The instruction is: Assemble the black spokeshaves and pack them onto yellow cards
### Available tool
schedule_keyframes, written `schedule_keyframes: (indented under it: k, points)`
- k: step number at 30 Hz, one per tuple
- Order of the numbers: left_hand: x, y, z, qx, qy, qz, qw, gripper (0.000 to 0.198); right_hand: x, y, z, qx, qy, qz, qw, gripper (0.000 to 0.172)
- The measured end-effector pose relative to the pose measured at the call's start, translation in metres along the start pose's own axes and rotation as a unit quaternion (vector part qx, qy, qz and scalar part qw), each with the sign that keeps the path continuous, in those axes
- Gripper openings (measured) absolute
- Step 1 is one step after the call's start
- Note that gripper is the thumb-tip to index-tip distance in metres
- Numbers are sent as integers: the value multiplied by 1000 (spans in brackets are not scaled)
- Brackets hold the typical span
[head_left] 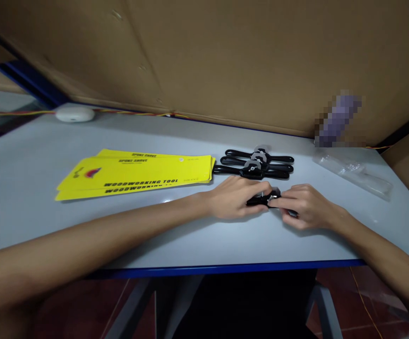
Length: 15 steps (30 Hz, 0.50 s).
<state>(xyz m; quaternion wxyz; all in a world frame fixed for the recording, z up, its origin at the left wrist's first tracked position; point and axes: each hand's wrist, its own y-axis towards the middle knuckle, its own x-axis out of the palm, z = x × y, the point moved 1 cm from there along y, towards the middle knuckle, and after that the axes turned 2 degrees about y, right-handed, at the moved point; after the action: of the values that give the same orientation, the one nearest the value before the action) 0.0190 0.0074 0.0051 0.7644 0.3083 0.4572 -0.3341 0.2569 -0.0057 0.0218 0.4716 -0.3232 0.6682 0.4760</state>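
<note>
Both hands are on one black spokeshave low over the table. My left hand is closed round its left handle, the thumb and fingers wrapping it. My right hand grips its right side, fingertips at the metal blade and the screw in the middle; most of the right handle is hidden under the fingers. Just behind lie three more black spokeshaves in a close row, each with a silvery blade at its centre. To the left sit fanned yellow cards printed "SPOKE SHAVE" and "WOODWORKING TOOL".
Clear plastic bags lie at the right of the grey table. A white rounded object sits at the back left by a red and yellow wire. Cardboard walls rise behind. A blurred purple item stands at the back right.
</note>
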Motion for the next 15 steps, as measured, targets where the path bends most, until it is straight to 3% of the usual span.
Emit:
schedule_keyframes:
  k: [6,15]
  points:
    - [0,1,1,-19,-1,-6,1000,30,-2,-1,3,2,2,8,1000,36]
    - [1,1,1,-33,-1,-9,999,29,-2,-1,6,4,-10,35,999,32]
